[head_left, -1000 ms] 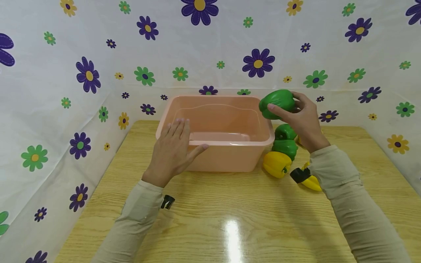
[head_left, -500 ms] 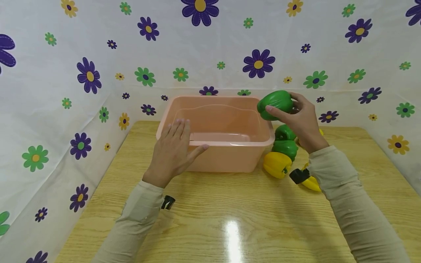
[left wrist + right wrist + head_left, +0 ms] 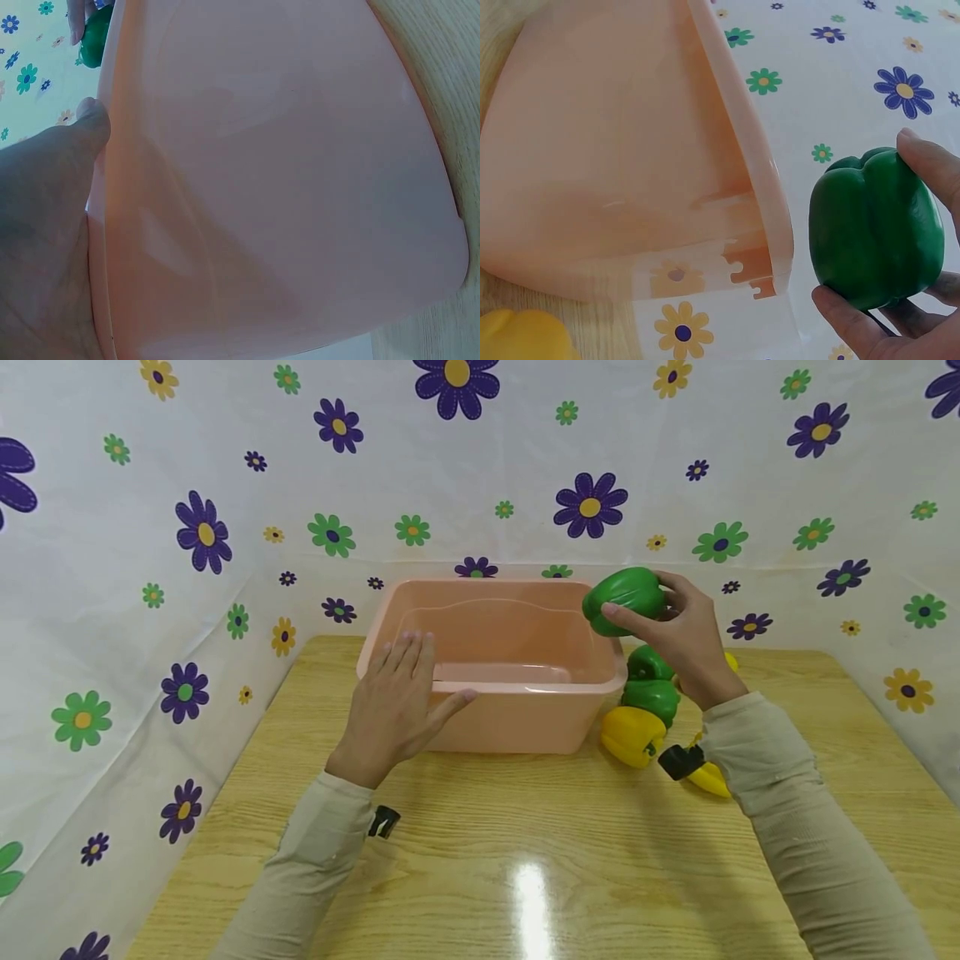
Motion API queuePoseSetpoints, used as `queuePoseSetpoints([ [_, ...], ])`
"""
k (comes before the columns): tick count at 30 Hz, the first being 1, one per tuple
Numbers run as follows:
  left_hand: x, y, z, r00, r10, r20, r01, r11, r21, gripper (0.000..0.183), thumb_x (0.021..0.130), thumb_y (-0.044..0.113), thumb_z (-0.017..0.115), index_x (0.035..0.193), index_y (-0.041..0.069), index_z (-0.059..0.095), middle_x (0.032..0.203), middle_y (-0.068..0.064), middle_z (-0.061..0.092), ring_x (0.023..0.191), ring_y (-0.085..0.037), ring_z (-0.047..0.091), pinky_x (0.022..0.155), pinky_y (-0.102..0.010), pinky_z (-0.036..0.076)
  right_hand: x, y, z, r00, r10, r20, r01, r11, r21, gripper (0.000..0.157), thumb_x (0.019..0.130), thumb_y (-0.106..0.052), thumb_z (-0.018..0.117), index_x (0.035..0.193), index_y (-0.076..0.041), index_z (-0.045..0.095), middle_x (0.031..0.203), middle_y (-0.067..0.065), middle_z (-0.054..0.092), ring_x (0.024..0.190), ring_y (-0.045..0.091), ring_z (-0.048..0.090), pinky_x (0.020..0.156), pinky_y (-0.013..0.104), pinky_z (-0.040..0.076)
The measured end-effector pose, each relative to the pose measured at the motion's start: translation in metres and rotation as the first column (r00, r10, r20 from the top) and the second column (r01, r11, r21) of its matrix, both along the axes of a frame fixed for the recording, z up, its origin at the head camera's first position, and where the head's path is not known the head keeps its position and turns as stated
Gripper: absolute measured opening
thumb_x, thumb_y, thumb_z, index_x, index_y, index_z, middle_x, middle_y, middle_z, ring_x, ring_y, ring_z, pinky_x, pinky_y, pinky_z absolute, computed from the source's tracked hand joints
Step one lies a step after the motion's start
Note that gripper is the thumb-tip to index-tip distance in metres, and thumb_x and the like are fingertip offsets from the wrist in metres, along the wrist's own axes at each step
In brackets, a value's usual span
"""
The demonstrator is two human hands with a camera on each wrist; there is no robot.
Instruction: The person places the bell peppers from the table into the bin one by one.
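Observation:
A green bell pepper [image 3: 624,600] is held up by my right hand [image 3: 686,631], gripped between thumb and fingers over the right rim of a peach plastic basin [image 3: 517,718]. The right wrist view shows the same bell pepper [image 3: 877,229] just outside the basin's rim [image 3: 769,187]. My left hand [image 3: 393,710] rests on the basin's front rim toward the left, fingers straight and thumb out to the side. In the left wrist view, the left thumb [image 3: 90,124] lies along the rim.
Right of the basin sit two green bell peppers [image 3: 651,700] and a yellow bell pepper [image 3: 632,737] on the wooden table [image 3: 465,843]. More yellow items [image 3: 708,779] lie partly hidden under the right forearm. A flowered white cloth [image 3: 480,468] hangs behind.
My right hand has shifted slightly to the left with the green bell pepper, a little further over the basin's rim. The left hand has stayed in place.

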State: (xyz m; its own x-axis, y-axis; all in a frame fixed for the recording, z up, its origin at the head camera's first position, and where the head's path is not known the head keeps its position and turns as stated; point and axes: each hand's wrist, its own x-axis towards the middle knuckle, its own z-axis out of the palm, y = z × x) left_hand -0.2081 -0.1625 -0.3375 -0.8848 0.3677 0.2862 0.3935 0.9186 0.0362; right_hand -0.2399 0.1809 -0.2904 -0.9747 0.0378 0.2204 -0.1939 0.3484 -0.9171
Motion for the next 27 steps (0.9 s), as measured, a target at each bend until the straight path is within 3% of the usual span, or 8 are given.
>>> queuePoseSetpoints([
  [6,-0.0003,-0.0005,-0.0007,1.0,-0.002,-0.005,0.002,1.0,-0.003,0.098,0.099,0.069,0.042,0.157,-0.008,0.023,0.162,-0.024,0.027,0.152,-0.037,0.021,0.125,-0.048,0.013,0.0003,-0.0002,0.0011,1.0,0.011,-0.002,-0.011,1.0,-0.001,0.08,0.088,-0.042,0.079,0.153,-0.015,0.042,0.142,0.014,0.052,0.12,0.028,0.055,0.107,0.049,0.047],
  [21,0.0,-0.0002,0.0003,1.0,0.007,0.016,-0.006,1.0,-0.015,0.099,0.099,0.07,0.041,0.157,-0.007,0.022,0.163,-0.023,0.025,0.153,-0.036,0.019,0.125,-0.047,0.012,-0.0004,-0.0027,0.0019,1.0,0.021,-0.007,-0.02,1.0,0.01,0.079,0.088,-0.039,0.079,0.154,-0.016,0.041,0.143,0.013,0.051,0.119,0.027,0.054,0.105,0.049,0.048],
  [27,-0.0005,-0.0002,0.0003,1.0,0.006,0.016,-0.006,1.0,-0.014,0.099,0.099,0.07,0.041,0.157,-0.007,0.022,0.163,-0.023,0.026,0.153,-0.036,0.019,0.125,-0.047,0.012,-0.0013,-0.0012,0.0041,1.0,-0.008,0.013,0.008,1.0,0.023,0.084,0.088,-0.043,0.078,0.156,-0.015,0.038,0.149,0.017,0.048,0.132,0.037,0.05,0.107,0.057,0.045],
])
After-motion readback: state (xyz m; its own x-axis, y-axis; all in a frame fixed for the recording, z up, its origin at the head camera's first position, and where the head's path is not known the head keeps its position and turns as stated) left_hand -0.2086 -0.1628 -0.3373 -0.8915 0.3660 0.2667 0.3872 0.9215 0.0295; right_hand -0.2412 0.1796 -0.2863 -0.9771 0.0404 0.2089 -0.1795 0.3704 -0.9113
